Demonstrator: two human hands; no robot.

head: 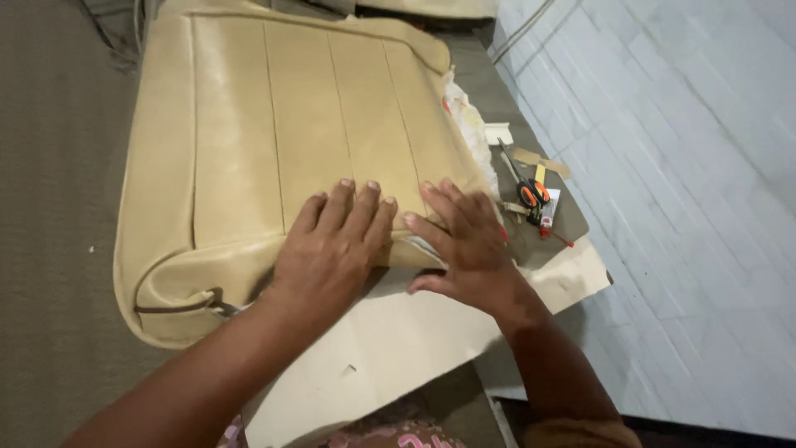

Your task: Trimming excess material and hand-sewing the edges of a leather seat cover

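A tan leather seat cushion cover (265, 124) with stitched panels lies on a grey carpeted table. My left hand (336, 245) rests flat on its near edge, fingers spread. My right hand (464, 241) lies flat beside it on the cushion's near right corner, fingers apart. Neither hand grips anything. Under the cushion's near edge a sheet of beige cardboard (390, 348) sticks out toward me.
Orange-handled scissors (524, 184) and a small tube lie on the table's right edge, beside paper scraps (539, 159). White foam (468, 124) shows at the cushion's right side. A white tiled floor (688, 207) lies to the right of the table.
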